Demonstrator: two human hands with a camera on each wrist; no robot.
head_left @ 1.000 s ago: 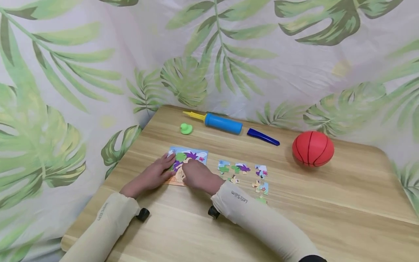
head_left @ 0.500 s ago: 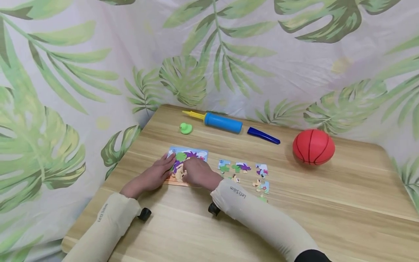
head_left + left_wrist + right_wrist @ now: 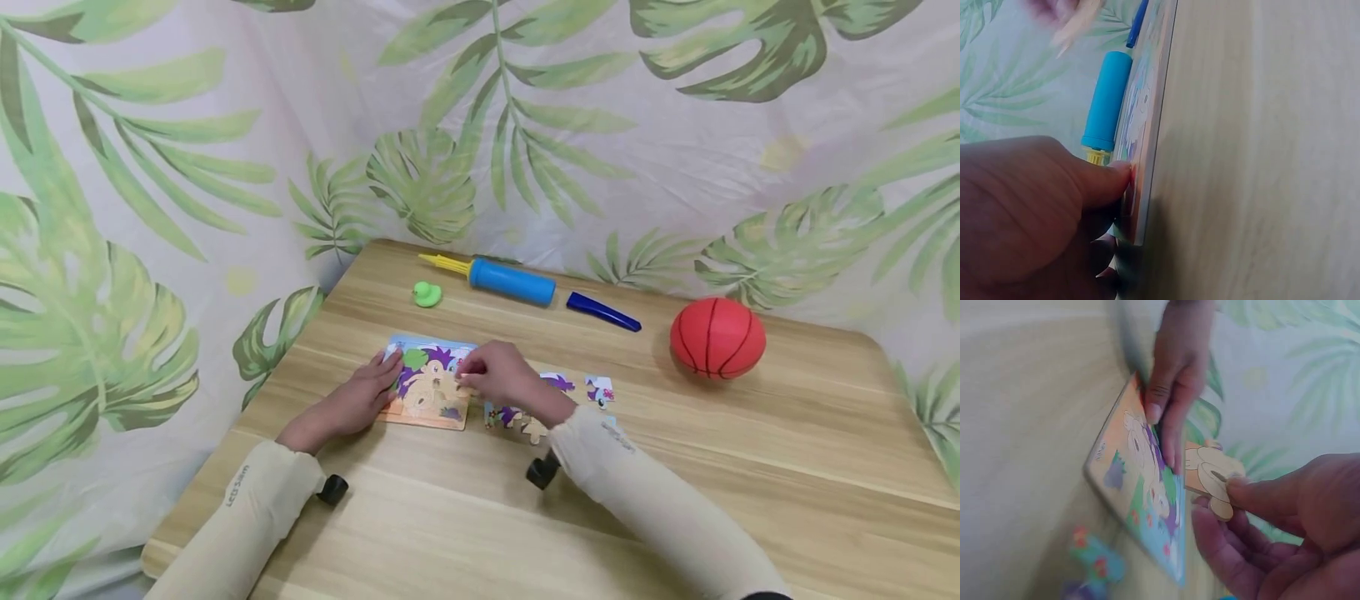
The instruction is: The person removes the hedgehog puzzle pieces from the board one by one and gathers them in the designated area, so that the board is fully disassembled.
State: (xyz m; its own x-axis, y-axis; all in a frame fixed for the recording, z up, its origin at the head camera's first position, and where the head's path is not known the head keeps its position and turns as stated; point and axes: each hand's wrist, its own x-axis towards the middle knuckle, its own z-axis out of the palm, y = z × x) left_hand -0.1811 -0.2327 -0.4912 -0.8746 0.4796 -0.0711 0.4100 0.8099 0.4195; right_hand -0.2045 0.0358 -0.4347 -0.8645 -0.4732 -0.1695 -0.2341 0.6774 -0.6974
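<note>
A colourful jigsaw puzzle board (image 3: 423,412) with a purple-haired cartoon figure lies flat on the wooden table. My left hand (image 3: 352,398) rests over its left edge; in the left wrist view the thumb (image 3: 1107,182) presses on the board near a corner. Just over the board's right side, my right hand (image 3: 501,375) pinches a puzzle piece (image 3: 1213,478) between thumb and fingers. The right wrist view shows this piece as cream and orange, held clear of the board. Several loose puzzle pieces (image 3: 534,428) lie right of the board, partly hidden under the right forearm.
Along the table's back lie a green toy duck (image 3: 427,294), a blue hand pump (image 3: 513,282) with a yellow nozzle end, and a dark blue flat plastic tool (image 3: 603,312). A red toy basketball (image 3: 717,338) sits at the right. A leaf-patterned cloth (image 3: 525,125) hangs behind.
My right hand has lifted off the puzzle board and moved to the right, with a puzzle piece now visible in its fingers. The left hand has stayed on the board's left edge.
</note>
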